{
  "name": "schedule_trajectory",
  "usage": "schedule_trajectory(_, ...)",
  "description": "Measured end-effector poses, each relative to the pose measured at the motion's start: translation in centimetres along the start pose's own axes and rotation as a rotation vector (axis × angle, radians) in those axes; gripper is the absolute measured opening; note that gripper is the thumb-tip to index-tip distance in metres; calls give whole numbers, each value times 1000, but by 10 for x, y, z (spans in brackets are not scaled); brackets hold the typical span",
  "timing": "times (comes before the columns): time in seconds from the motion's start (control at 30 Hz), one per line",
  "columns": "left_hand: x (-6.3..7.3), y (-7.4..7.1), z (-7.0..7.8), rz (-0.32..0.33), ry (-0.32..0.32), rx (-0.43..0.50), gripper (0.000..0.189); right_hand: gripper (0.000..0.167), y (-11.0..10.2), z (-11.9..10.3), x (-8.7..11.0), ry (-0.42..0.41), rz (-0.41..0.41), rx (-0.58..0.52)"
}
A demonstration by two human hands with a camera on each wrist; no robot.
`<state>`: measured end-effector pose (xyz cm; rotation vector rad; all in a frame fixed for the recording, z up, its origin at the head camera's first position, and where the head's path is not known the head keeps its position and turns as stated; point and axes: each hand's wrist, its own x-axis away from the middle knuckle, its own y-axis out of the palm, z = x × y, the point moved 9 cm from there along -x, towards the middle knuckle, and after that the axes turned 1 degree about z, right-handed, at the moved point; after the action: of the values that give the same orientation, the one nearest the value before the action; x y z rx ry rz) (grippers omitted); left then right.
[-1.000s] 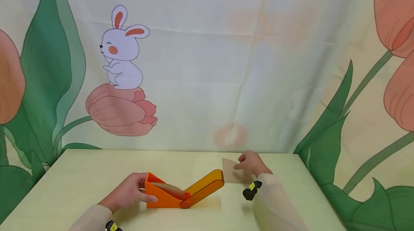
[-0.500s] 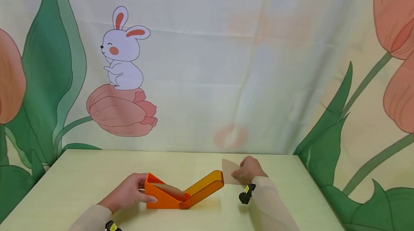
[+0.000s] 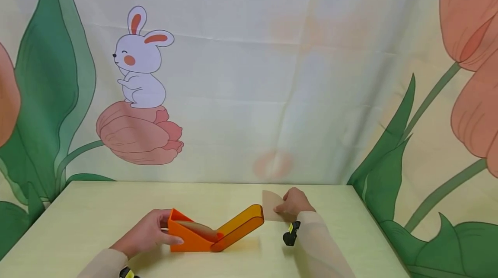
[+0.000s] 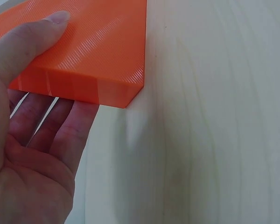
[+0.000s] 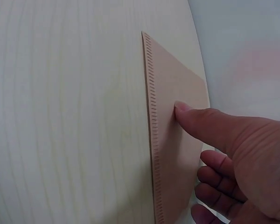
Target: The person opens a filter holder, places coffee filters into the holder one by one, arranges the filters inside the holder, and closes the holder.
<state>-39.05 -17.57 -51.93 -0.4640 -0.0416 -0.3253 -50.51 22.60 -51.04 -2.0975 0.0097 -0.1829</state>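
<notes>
An orange coffee filter holder point(image 3: 190, 242) stands on the table with its see-through amber lid point(image 3: 242, 225) swung out to the right. Brown paper filters point(image 3: 196, 228) lie inside it. My left hand point(image 3: 147, 232) grips the holder's left end, thumb on the near wall and fingers beneath or behind it. Farther back and right, a flat paper coffee filter point(image 5: 170, 84) with a crimped edge lies on the table. My right hand point(image 5: 252, 158) has its thumb on that filter, the other fingers bent beside its edge. Whether they pinch it is hidden.
The pale wooden table point(image 3: 155, 193) ends at a printed cloth backdrop point(image 3: 229, 96) with a rabbit and tulips. A black wrist camera point(image 3: 291, 234) sits on the right sleeve.
My right hand has come down and slightly left, so its thumb now meets the paper filter. My left hand keeps its grip, and the whole view has shifted a little.
</notes>
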Motion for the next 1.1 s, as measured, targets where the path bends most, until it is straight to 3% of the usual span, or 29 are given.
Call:
schedule_trajectory(0.23, 1, -1, 1, -13, 3, 18, 56, 46, 1, -1, -1, 7, -1, 5)
schedule_trajectory(0.57, 0, 4, 0, -23, 4, 14, 53, 43, -1, -1, 2, -49, 15, 67)
schedule_trajectory(0.93, 0, 1, 0, -12, -9, 18, 54, 40, 0, -2, 3, 11, -6, 45)
schedule_trajectory(1.1, 0, 1, 0, -12, -14, 20, 55, 46, 3, -4, 1, -1, -13, 48)
